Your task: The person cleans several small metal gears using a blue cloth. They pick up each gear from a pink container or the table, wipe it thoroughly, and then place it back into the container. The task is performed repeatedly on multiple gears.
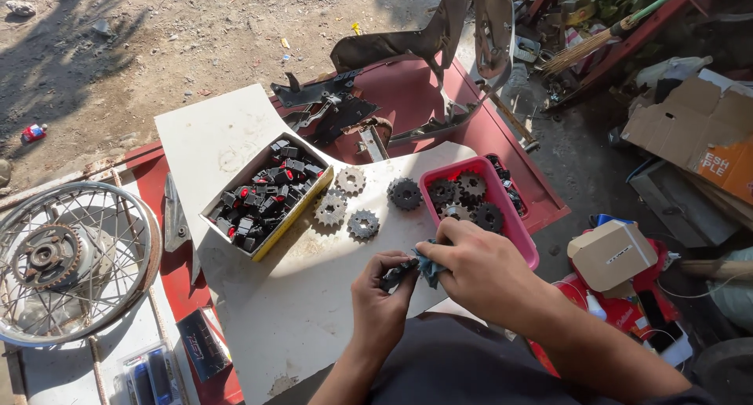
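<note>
Small dark metal sprocket (394, 276), probably, pinched in left hand (382, 305) above white board (314, 311) for wiping; blue cloth (428, 265) clenched in right hand (480, 268); pink plastic tray of sprockets (524, 236) alongside within reach.

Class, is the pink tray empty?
No, the pink tray holds several dark sprockets.

Sprockets (363, 223) on the white board (298, 295): dull grey metal, matt, toothed edges; the board itself painted, scuffed and stained. Pink tray (518, 232) smooth glossy plastic; the box (267, 195) beside it paperboard, filled with glossy black plastic switches. Left hand (380, 299) and right hand (478, 268) press a soft blue-grey cloth (429, 265) against a dark metal part (396, 276); spoked wheel (67, 256) shiny metal, hub rusty.
</note>
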